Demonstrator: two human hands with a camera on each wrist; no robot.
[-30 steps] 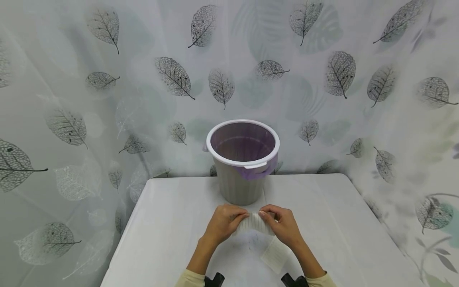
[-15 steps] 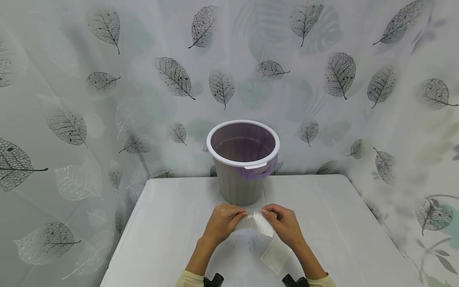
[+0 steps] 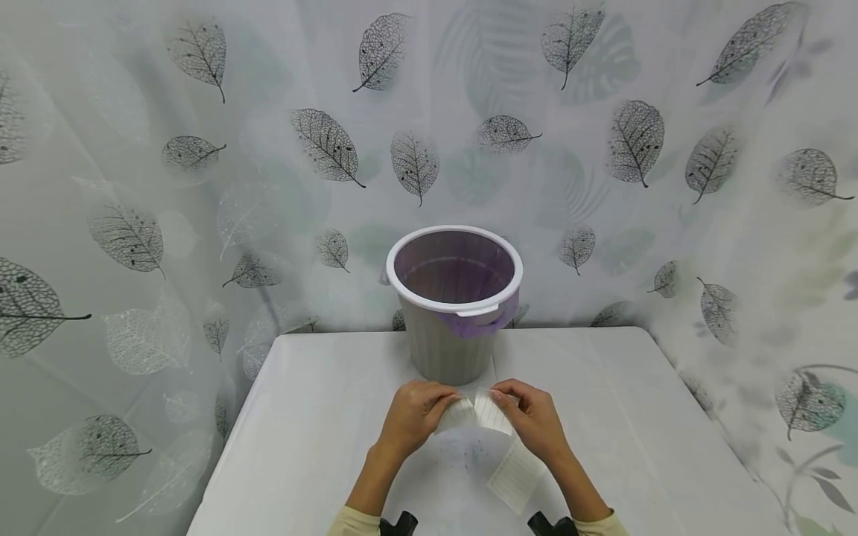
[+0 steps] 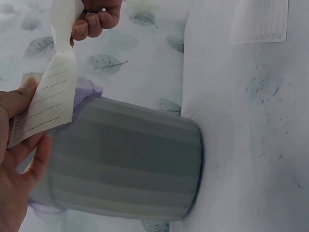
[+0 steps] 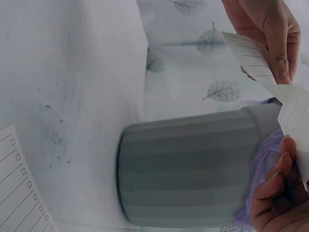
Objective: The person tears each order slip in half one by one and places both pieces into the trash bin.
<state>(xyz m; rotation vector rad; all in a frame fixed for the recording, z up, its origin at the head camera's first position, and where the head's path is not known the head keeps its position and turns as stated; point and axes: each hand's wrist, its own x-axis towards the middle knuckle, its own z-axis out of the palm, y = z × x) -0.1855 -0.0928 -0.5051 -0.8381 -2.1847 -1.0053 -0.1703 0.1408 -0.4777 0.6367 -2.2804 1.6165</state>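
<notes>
Over the table just in front of the bin, both hands pinch a lined paper slip. My left hand (image 3: 410, 418) grips its left part (image 3: 456, 415) between thumb and fingers. My right hand (image 3: 535, 418) pinches the right part (image 3: 491, 412), which is turned at an angle. A tear splits the upper edge between the hands; in the left wrist view the slip (image 4: 50, 99) narrows to a twisted neck at the middle. On the table beneath the right hand lies another lined sheet (image 3: 516, 476), with small checkboxes along one edge in the right wrist view.
A grey bin (image 3: 445, 346) with a white rim and purple liner (image 3: 479, 322) stands behind the hands, near the far edge of the white table (image 3: 322, 417). Small dark marks (image 4: 263, 89) dot the tabletop. A leaf-printed curtain (image 3: 268, 74) hangs behind.
The slip, one curved piece between the hands a second ago, has parted at its upper middle. Its right part has twisted upward as the right hand shifted slightly right.
</notes>
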